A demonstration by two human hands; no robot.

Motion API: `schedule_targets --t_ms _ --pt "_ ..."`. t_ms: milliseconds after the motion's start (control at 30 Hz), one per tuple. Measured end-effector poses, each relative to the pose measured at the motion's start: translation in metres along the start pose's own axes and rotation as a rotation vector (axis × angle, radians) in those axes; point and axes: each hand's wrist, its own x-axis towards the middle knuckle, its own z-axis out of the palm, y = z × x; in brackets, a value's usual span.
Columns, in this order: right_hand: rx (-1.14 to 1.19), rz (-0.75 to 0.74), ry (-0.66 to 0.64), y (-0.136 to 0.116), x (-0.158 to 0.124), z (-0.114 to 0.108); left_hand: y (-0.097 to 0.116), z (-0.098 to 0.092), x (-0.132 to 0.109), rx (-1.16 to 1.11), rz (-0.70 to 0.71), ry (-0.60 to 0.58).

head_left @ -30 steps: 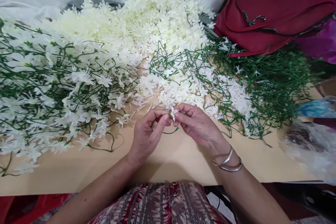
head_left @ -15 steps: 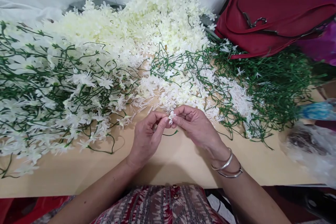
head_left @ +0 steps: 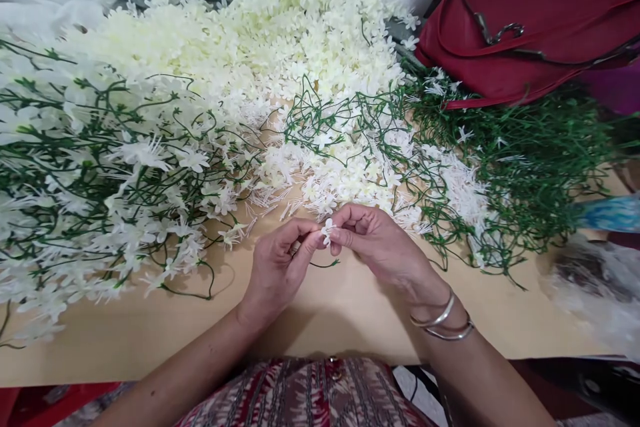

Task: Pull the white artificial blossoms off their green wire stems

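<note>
Between my two hands, just above the table, is a small white artificial flower [head_left: 327,231]. My left hand [head_left: 287,257] is closed, its thumb and forefinger pinching the flower from the left. My right hand [head_left: 373,240] pinches it from the right, also closed, with two metal bangles on that wrist. A short green stem [head_left: 327,264] curves out below the fingertips; where it joins is hidden by the hands. Right beyond my fingers lies a scatter of loose white blossoms [head_left: 340,177] with thin white stamens [head_left: 295,163].
On the left is a large heap of white flowers on green stems [head_left: 150,167]. Cream blossoms [head_left: 300,27] pile up against the tiled wall. To the right are bare green stems [head_left: 545,147], a red handbag [head_left: 540,20] and a clear plastic bag [head_left: 600,280]. The table [head_left: 210,340] is tan.
Both hands stay together around the flower, nearly in place. The right wrist has shifted slightly right, and the camera view has moved a little.
</note>
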Motion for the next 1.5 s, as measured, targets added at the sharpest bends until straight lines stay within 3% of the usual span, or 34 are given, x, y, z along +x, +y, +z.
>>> schedule_targets --t_ms 533,900,1300,1500 --pt "0.000 0.065 -0.130 -0.008 0.007 -0.011 -0.002 0.001 0.000 -0.037 -0.014 -0.067" --pt "0.135 0.005 -0.101 -0.007 -0.003 -0.008 0.000 0.006 -0.001 -0.110 -0.084 -0.048" --pt "0.016 -0.017 -0.085 0.001 0.001 -0.009 0.002 0.004 0.001 0.015 -0.012 -0.069" --pt "0.016 -0.001 -0.074 0.002 0.001 -0.008 0.003 0.002 0.002 -0.060 -0.021 -0.097"
